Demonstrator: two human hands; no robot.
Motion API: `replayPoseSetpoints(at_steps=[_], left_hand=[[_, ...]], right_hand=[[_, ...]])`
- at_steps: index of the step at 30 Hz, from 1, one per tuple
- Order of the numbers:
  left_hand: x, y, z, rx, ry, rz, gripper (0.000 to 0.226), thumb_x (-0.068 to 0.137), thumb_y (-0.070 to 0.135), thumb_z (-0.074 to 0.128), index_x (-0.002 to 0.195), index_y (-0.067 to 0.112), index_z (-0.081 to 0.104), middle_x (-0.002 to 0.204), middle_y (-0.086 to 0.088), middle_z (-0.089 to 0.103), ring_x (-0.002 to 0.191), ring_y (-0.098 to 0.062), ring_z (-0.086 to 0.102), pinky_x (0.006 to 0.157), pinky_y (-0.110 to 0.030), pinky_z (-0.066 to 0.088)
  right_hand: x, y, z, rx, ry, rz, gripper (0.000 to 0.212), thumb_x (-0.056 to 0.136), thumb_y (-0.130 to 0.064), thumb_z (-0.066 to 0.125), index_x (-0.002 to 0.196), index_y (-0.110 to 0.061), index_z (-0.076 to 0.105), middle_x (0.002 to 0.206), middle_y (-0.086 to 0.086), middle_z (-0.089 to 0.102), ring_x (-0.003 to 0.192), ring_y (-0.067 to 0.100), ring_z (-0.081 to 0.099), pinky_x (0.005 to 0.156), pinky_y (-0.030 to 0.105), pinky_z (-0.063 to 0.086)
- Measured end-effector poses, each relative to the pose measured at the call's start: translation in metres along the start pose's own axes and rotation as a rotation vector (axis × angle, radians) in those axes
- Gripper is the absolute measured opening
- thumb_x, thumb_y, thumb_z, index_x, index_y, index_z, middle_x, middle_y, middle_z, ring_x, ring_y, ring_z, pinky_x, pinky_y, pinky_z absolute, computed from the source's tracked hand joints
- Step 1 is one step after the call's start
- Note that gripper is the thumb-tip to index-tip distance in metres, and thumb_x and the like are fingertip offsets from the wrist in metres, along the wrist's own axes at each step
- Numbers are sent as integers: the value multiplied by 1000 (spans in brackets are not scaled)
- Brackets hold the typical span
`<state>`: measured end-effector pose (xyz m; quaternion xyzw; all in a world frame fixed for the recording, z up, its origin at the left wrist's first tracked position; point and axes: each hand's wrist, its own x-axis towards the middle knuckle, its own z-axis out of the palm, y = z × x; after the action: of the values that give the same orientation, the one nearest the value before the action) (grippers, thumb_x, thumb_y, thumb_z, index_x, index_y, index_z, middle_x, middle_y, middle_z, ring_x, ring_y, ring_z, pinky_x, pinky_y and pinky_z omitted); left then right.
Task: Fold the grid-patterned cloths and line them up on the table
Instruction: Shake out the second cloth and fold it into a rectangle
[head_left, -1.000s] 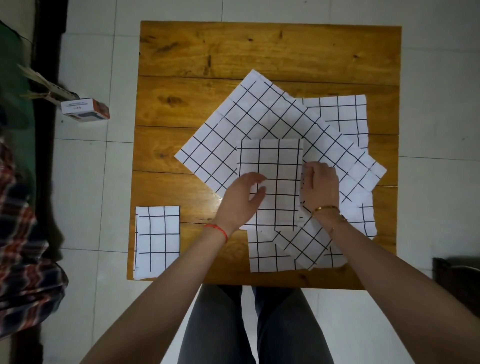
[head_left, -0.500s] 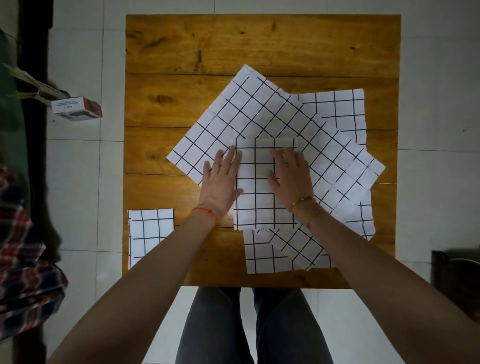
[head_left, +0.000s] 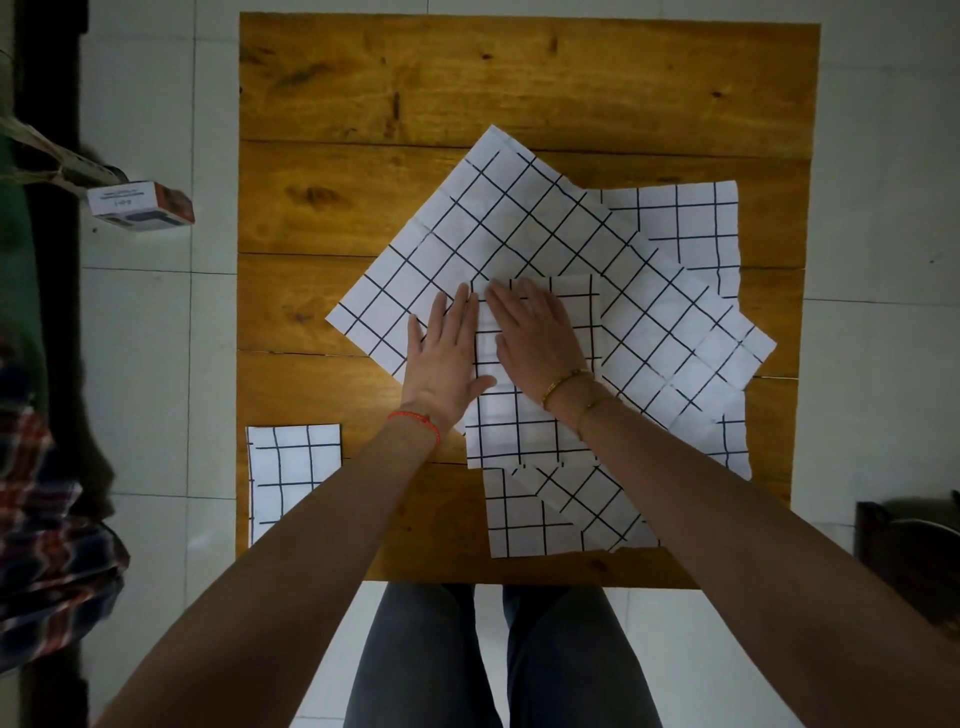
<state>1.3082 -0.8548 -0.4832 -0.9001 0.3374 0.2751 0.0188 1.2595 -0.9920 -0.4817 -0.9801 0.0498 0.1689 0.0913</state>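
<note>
A folded grid-patterned cloth (head_left: 519, 431) lies as a narrow upright rectangle on top of a pile of unfolded grid cloths in the middle of the wooden table (head_left: 363, 93). My right hand (head_left: 535, 343) lies flat on the folded cloth's upper part, fingers straight. My left hand (head_left: 447, 358) lies flat along its left edge, partly on the large tilted cloth (head_left: 519, 218) underneath. Another grid cloth (head_left: 691, 223) shows at the back right, and one more (head_left: 524, 525) pokes out near the front edge. A finished folded cloth (head_left: 291, 467) sits at the front left corner.
A small white and orange box (head_left: 140, 205) lies on the tiled floor left of the table. A plaid fabric (head_left: 47, 530) is at the far left. A dark object (head_left: 909, 551) stands at the right edge. The back third of the table is bare wood.
Both hands went from handling the folded cloth's edges to lying flat on it. They have since slid upward and closer together near its top left.
</note>
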Motion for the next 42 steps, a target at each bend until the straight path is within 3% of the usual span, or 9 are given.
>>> replayPoseSetpoints(at_steps=[9,12,18,21,24,29,35,42], left_hand=[[5,-4,-1,11,-6,22,102,86,58,55,152,12,-9,161,-3,-15,148,-27,-14,119,-52,1],[4,-5,-1,25,-13,15,103,86,59,53,151,14,-12,160,-1,-18,147,-28,-16,119,-52,0],[5,-6,0,46,-19,17,104,87,63,49,150,14,-19,159,-2,-22,146,-29,-19,119,-51,-2],[4,-6,-1,48,-21,23,104,88,62,49,150,13,-19,159,-3,-22,146,-29,-20,120,-51,-1],[3,-3,-1,58,-11,21,103,88,61,49,151,13,-17,159,-4,-21,146,-29,-20,119,-52,0],[-6,-1,2,42,43,33,91,92,54,47,153,12,-6,161,-4,-10,148,-27,-12,120,-48,0],[-48,-6,21,0,49,76,67,100,41,35,153,11,8,162,-4,6,149,-26,-5,121,-47,3],[-108,-8,51,82,17,180,61,100,41,36,152,12,20,159,-3,19,149,-26,1,120,-50,10]], right_hand=[[7,-5,-1,4,-77,-11,61,89,-22,53,144,-7,33,150,7,34,135,33,33,112,50,27],[0,6,-3,-51,-76,10,56,95,-25,44,146,-8,29,152,7,32,139,32,27,114,52,23],[-35,58,-5,-114,-50,260,52,98,-31,21,145,-10,31,149,6,37,140,31,25,115,51,20],[-41,64,-7,-78,-9,306,55,96,-32,19,143,-8,36,146,7,43,141,32,26,115,51,19],[-35,52,-13,-55,16,269,56,96,-33,20,144,-7,34,149,7,39,142,32,23,115,52,19],[-21,11,-12,-30,-81,-3,54,97,-30,20,145,-10,32,151,6,34,143,29,21,116,51,19],[-22,-5,-6,103,-151,89,51,101,-26,26,150,-15,18,158,-1,15,147,24,2,119,46,4],[-22,-11,-7,92,-208,117,54,100,-26,25,151,-15,11,160,-3,5,147,25,0,119,47,4]])
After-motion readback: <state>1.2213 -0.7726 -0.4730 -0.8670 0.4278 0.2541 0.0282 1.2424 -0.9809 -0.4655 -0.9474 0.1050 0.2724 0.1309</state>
